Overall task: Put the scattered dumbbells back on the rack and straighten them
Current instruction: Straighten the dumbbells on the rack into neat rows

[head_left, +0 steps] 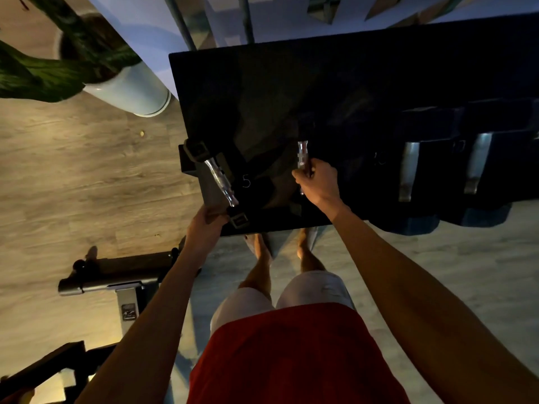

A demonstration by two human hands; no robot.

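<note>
A black dumbbell rack (291,83) stands in front of me, seen from above. At its left end lies a small dumbbell (220,179) with a chrome handle, skewed diagonally, next to a white "5" on the rack. My left hand (207,225) grips this dumbbell's near black head at the rack's front edge. My right hand (318,182) is closed around the chrome handle of a second dumbbell (302,153) near the middle; its black heads are lost in the dark. Two larger dumbbells (409,170) (478,164) sit parallel on the right.
A white pot with a green plant (125,86) stands on the wooden floor left of the rack. A black bench frame (116,278) lies low on the left near my left arm. My bare feet (280,246) are under the rack's front edge.
</note>
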